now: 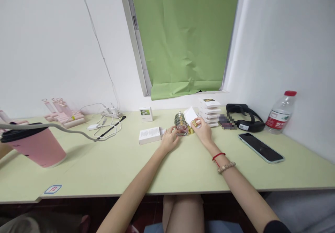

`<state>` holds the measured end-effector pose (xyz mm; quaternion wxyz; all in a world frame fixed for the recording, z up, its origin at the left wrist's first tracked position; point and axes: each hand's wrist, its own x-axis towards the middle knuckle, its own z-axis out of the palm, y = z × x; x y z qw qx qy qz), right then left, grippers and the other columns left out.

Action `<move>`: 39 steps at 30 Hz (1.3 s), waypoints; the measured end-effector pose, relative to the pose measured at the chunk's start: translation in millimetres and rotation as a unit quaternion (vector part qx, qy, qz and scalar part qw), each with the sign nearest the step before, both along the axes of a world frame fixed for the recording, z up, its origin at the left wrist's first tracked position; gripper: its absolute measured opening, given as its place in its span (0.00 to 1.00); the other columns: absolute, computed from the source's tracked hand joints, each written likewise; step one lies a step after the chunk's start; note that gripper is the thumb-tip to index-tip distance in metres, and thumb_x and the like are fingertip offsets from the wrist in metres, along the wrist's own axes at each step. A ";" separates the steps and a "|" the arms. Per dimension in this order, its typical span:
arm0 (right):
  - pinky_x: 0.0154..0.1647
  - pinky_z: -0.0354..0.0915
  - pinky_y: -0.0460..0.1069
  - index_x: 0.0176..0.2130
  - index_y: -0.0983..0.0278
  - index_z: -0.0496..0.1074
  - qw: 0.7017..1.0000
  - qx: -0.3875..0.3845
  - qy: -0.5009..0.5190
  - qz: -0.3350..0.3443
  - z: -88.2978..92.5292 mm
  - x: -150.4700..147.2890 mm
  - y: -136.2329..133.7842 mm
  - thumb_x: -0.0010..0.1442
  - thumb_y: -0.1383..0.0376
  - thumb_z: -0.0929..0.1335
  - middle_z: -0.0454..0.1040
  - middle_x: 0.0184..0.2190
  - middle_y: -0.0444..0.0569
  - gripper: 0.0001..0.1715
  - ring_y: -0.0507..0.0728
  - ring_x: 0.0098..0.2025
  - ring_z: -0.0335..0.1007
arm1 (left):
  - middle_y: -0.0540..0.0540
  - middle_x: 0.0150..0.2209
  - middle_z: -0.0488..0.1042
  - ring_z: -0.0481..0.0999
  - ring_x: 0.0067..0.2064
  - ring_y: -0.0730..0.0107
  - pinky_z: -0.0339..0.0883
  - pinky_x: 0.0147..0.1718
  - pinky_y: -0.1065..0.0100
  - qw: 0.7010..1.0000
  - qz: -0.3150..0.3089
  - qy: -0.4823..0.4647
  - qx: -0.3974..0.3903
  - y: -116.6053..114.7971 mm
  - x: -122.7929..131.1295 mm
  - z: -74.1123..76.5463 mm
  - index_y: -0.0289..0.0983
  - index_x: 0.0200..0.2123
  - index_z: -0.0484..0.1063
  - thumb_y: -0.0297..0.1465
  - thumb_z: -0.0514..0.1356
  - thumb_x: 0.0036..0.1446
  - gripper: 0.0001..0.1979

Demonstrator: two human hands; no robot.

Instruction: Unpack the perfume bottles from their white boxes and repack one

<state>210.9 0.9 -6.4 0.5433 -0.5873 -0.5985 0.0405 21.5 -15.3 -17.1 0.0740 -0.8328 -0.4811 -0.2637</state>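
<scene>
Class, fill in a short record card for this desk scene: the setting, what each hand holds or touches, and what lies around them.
Setting: pale green table below a window with a green blind
Left hand: grips a glass bottle
Right hand: pinches a gold cap beside the bottle
Left of hands: white box lying flat
Right of hands: stack of white boxes, phone, water bottle
Far left: pink cup
</scene>
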 end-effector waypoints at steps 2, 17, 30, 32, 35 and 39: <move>0.28 0.55 0.46 0.32 0.61 0.71 0.999 -0.014 -0.034 -0.004 0.1 -0.2 -1.0 0.49 0.56 0.63 0.73 0.27 0.45 0.13 0.54 0.29 0.66 | 0.44 0.51 0.62 0.63 0.51 0.62 0.59 0.49 0.58 1.000 0.001 -0.001 -0.001 -0.1 -0.1 0.4 0.40 0.41 0.65 0.30 0.48 0.54 0.12; 0.30 0.60 0.48 0.31 0.59 0.74 0.969 -0.213 -0.123 -0.004 -5.2 3.5 -0.6 0.40 0.51 0.69 0.76 0.28 0.48 0.19 0.60 0.36 0.71 | 0.45 0.49 0.63 0.63 0.51 0.63 0.58 0.48 0.58 1.000 -0.004 -0.003 0.003 0.6 -0.5 0.7 0.41 0.40 0.65 0.28 0.48 0.54 0.12; 0.32 0.61 0.51 0.40 0.62 0.68 0.964 -0.222 -0.145 -0.034 -9.8 3.9 2.3 0.39 0.51 0.69 0.75 0.32 0.52 0.29 0.63 0.38 0.71 | 0.45 0.48 0.63 0.63 0.51 0.63 0.59 0.48 0.58 1.000 -0.004 -0.004 0.006 0.4 -0.3 0.9 0.41 0.40 0.65 0.29 0.48 0.54 0.11; 0.31 0.61 0.51 0.43 0.62 0.67 0.965 -0.216 -0.148 -0.027 -9.5 3.5 1.9 0.40 0.50 0.69 0.75 0.33 0.53 0.31 0.63 0.38 0.71 | 0.44 0.48 0.63 0.63 0.51 0.63 0.58 0.48 0.58 1.000 -0.004 -0.004 0.005 0.2 -0.6 1.1 0.41 0.40 0.65 0.29 0.48 0.54 0.11; 0.31 0.61 0.50 0.45 0.60 0.66 0.965 -0.210 -0.155 0.000 -8.3 3.3 -0.1 0.41 0.51 0.69 0.75 0.33 0.51 0.32 0.62 0.38 0.71 | 0.44 0.48 0.64 0.63 0.51 0.63 0.58 0.48 0.59 1.000 -0.003 -0.004 0.003 -0.4 -0.4 1.6 0.41 0.40 0.65 0.28 0.48 0.54 0.11; 0.31 0.60 0.49 0.44 0.58 0.67 0.965 -0.216 -0.149 0.012 -6.8 3.2 -2.1 0.43 0.55 0.69 0.75 0.31 0.48 0.27 0.61 0.37 0.71 | 0.45 0.48 0.63 0.63 0.51 0.63 0.58 0.48 0.59 1.000 -0.003 -0.006 0.006 -0.2 -0.2 1.3 0.41 0.40 0.65 0.28 0.48 0.54 0.11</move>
